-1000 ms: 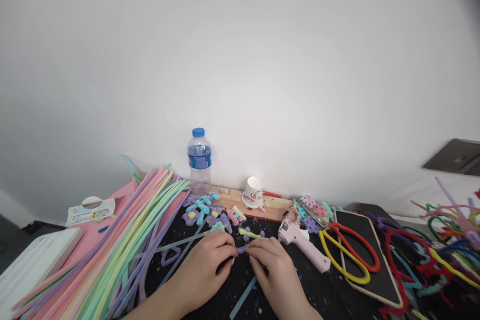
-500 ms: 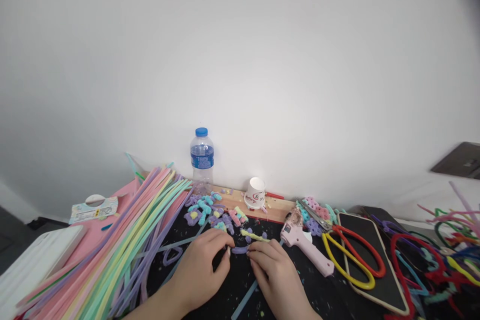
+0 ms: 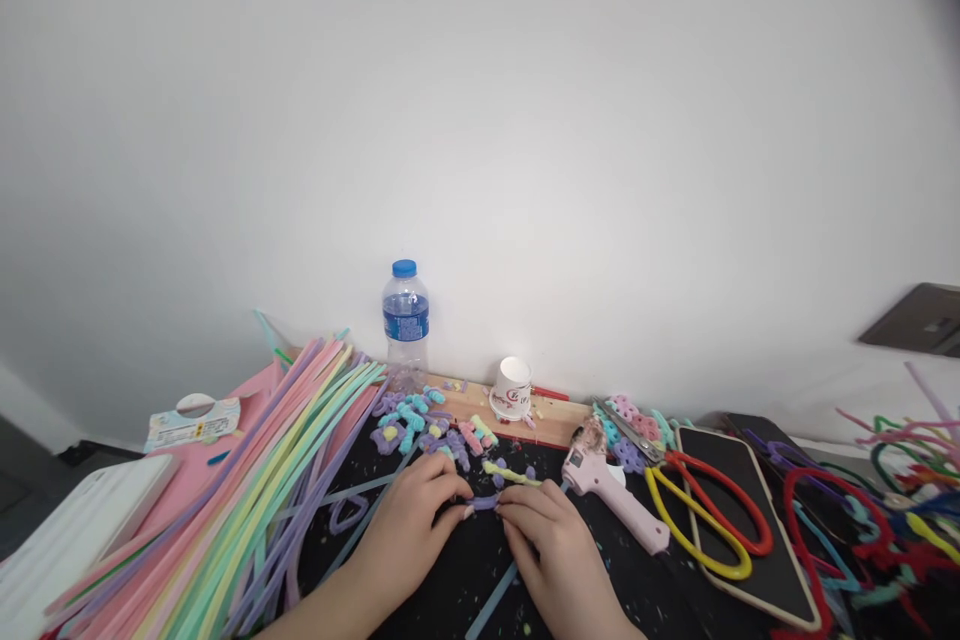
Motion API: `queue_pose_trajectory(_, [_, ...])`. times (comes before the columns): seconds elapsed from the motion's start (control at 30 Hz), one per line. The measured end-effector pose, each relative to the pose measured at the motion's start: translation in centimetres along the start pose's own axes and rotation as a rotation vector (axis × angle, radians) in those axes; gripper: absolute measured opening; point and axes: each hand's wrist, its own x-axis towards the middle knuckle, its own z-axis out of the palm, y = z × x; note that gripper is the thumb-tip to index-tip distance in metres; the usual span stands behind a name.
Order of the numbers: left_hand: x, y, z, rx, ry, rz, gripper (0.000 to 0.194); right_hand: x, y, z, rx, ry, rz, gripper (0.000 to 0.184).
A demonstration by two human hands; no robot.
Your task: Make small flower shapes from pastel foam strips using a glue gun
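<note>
Between my two hands runs a short piece of purple pipe cleaner [image 3: 484, 502], one end pinched in each. My left hand [image 3: 409, 525] closes thumb and forefinger on its left end. The fingers of my right hand [image 3: 551, 540] grip its right end. Just beyond them lies a yellow pipe cleaner piece [image 3: 511, 472] with purple bits beside it. Several small shaped pieces in purple, turquoise and pink [image 3: 411, 420] are heaped past my left hand. To the right of my right hand rests a pale pink glue gun [image 3: 615, 495].
Long pastel pipe cleaners [image 3: 285, 460] spread over the left side. A water bottle [image 3: 406, 320] and a paper cup [image 3: 513, 388] stand by the wall. Scissors with red and yellow handles [image 3: 697, 520] lie across a dark, light-rimmed tablet-like board [image 3: 739, 480]. Tangled coloured pipe cleaners [image 3: 877, 540] fill the right.
My left thumb and forefinger have come together on the purple pipe cleaner's left end. My right hand holds nearly the same place. The view has shifted slightly.
</note>
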Motion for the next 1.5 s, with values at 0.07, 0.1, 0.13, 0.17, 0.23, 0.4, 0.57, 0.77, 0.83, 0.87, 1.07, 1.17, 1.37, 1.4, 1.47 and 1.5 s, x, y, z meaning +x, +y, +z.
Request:
queue_pose_trajectory(0.07, [0.1, 0.0, 0.0, -0.036, 0.007, -0.023, 0.011, 0.0, 0.0, 0.0, -0.003, 0.001, -0.001, 0.027])
queue_pose_trajectory(0.1, [0.1, 0.1, 0.0, -0.054, 0.010, -0.031, 0.009, 0.0, 0.0, -0.1, -0.008, 0.006, -0.002, 0.027])
queue_pose_trajectory(0.13, [0.1, 0.1, 0.0, -0.070, 0.013, -0.038, 0.007, 0.1, 0.0, -0.1, -0.012, 0.010, -0.003, 0.027])
queue_pose_trajectory(0.17, [0.1, 0.2, 0.0, -0.084, 0.015, -0.044, 0.005, 0.1, -0.1, -0.2, -0.014, 0.016, -0.004, 0.027])
queue_pose_trajectory(0.23, [0.1, 0.3, 0.0, -0.101, 0.018, -0.055, 0.004, 0.1, -0.1, -0.2, -0.011, 0.024, -0.005, 0.027])
queue_pose_trajectory(0.4, [0.2, 0.2, 0.2, -0.104, 0.014, -0.064, 0.008, 0.1, -0.1, -0.3, 0.050, 0.018, 0.029, 0.026])
queue_pose_trajectory(0.57, [0.4, -0.1, 0.4, -0.117, 0.006, -0.075, 0.008, -0.1, 0.2, -0.3, 0.134, 0.084, 0.098, 0.023])
queue_pose_trajectory(0.77, [0.3, -0.1, 0.4, -0.109, 0.017, -0.075, 0.007, -0.1, 0.1, -0.3, 0.103, 0.041, 0.115, 0.024])
queue_pose_trajectory(0.83, [0.2, -0.1, 0.5, -0.101, 0.019, -0.068, 0.007, 0.0, 0.0, -0.4, 0.098, 0.039, 0.102, 0.025])
queue_pose_trajectory(0.87, [0.2, -0.1, 0.5, -0.095, 0.020, -0.065, 0.007, 0.0, -0.1, -0.4, 0.095, 0.041, 0.099, 0.025])
queue_pose_trajectory(1.07, [0.4, 0.0, 0.6, -0.047, 0.032, -0.080, 0.004, 0.1, -0.3, -0.6, 0.082, 0.042, 0.070, 0.025])
queue_pose_trajectory(1.17, [0.4, -0.1, 0.6, -0.036, 0.026, -0.100, 0.005, 0.0, -0.3, -0.5, 0.097, 0.033, 0.064, 0.025])
queue_pose_trajectory(1.37, [0.4, 0.0, 0.6, -0.054, -0.001, -0.109, 0.002, -0.2, 0.4, -0.2, 0.193, 0.195, 0.163, 0.022])
queue_pose_trajectory(1.4, [0.4, 0.1, 0.6, -0.058, -0.004, -0.109, 0.002, -0.2, 0.6, -0.3, 0.209, 0.232, 0.187, 0.022])
queue_pose_trajectory(1.47, [0.5, 0.2, 0.5, -0.060, -0.005, -0.108, 0.003, -0.2, 0.8, -0.4, 0.235, 0.294, 0.228, 0.021])
queue_pose_trajectory(1.5, [0.5, 0.2, 0.5, -0.059, -0.004, -0.107, 0.003, -0.2, 0.9, -0.5, 0.247, 0.313, 0.245, 0.021])
